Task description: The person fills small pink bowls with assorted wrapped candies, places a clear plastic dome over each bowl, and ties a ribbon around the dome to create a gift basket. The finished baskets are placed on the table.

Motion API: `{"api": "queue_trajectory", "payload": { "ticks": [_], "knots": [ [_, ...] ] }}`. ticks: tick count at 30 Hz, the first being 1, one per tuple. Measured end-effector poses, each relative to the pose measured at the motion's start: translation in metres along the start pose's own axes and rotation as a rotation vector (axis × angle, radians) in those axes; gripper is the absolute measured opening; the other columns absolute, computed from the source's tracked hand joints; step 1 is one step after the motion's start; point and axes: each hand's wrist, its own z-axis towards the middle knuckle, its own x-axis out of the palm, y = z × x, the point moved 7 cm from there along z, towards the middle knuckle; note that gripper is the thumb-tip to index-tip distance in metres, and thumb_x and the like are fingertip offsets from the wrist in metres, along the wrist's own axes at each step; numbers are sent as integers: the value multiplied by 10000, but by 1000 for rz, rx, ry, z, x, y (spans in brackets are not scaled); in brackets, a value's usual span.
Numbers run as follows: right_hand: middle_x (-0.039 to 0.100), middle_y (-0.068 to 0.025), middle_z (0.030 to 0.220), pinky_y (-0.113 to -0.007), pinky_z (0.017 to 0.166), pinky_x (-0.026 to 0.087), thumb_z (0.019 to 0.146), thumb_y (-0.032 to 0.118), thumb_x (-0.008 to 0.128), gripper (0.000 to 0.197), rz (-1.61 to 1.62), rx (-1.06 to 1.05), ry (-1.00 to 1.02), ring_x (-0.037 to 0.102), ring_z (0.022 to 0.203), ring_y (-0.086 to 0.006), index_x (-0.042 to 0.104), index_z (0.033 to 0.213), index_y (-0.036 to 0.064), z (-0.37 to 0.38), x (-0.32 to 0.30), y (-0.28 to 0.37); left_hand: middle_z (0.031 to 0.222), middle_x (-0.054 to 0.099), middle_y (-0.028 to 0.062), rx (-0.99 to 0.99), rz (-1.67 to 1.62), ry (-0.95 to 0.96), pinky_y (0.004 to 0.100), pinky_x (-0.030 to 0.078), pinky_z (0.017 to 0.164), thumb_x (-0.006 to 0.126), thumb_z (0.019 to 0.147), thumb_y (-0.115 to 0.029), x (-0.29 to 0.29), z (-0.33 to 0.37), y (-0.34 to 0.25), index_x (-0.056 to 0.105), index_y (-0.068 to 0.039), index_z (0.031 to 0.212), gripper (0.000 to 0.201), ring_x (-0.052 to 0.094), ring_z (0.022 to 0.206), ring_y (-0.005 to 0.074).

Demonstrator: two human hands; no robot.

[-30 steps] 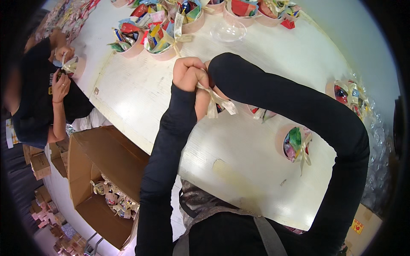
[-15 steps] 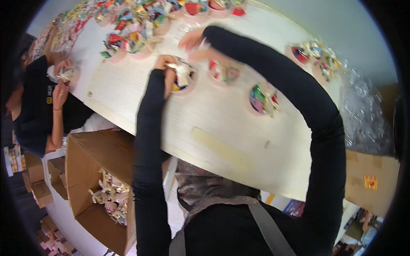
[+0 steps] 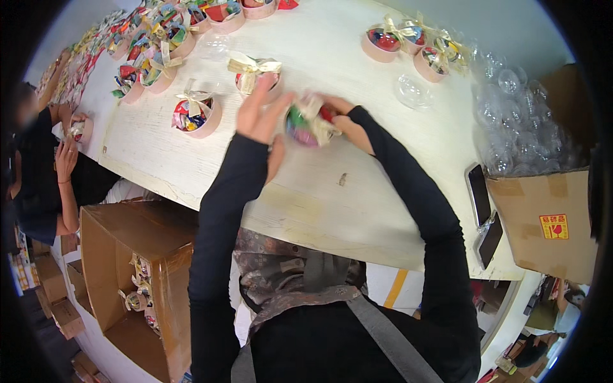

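Note:
A round pink gift box (image 3: 309,125) of colourful wrapped sweets, topped with a cream ribbon bow, is between my hands on the white table. My right hand (image 3: 350,122) grips its right side, fingers at the bow and rim. On the other side my left hand (image 3: 258,118) is spread, somewhat blurred, with its fingers close to the box; whether they touch it I cannot tell. Behind my left hand stands a second bow-topped box (image 3: 260,80). Farther left sits a third bow-topped box (image 3: 196,116), with no hand on it.
Several filled boxes (image 3: 147,67) crowd the far left, and more boxes (image 3: 383,46) stand far right. A clear plastic lid (image 3: 414,91) lies near a heap of clear lids (image 3: 517,118). Phones (image 3: 479,195) rest by a carton (image 3: 543,220). A co-worker's hand (image 3: 66,158) works at left above an open carton (image 3: 137,281).
My left hand has let go of the leftmost bow-topped box and moved right. My right hand has come back toward me onto the box with green and purple sweets. The view has shifted right.

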Motion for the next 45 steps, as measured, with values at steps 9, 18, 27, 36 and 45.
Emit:
{"api": "queue_trajectory", "payload": {
  "ticks": [9,18,27,36,45],
  "knots": [
    [486,-176,1258,-473,948,357,749,412,626,569,-1519,-184,-852,448,1163,-350,522,1222,113,-75,-113,26,1101,556,156,-216,-51,182,363,450,818,697,722,-122,-29,-41,-97,543,-25,1087,408,537,988,297],
    [492,-148,1242,-432,913,396,739,365,670,572,-1212,-403,-390,480,1125,-303,503,1241,147,-79,2,49,887,555,125,-478,79,-136,354,452,681,715,651,-68,-40,-79,-112,613,-68,876,247,554,800,287],
    [608,-128,726,-302,594,485,841,302,617,319,-613,-67,52,598,632,-214,612,1020,38,-51,71,50,787,627,94,-684,-95,3,290,472,649,636,772,-108,-31,-82,-84,600,-19,969,219,610,725,198],
    [628,-134,752,-317,558,486,890,209,541,207,-520,-70,-63,628,642,-208,616,926,20,-54,74,53,783,609,49,-824,-398,73,205,437,578,627,801,-109,-18,-87,-65,623,-5,958,189,541,657,68],
    [549,-91,981,-267,606,481,719,32,701,358,-609,-426,-111,575,730,-176,591,1058,57,-89,81,86,807,567,74,-679,-328,-5,227,386,477,620,776,-93,-10,-79,-68,655,-62,965,194,470,514,91]
  ]
}}
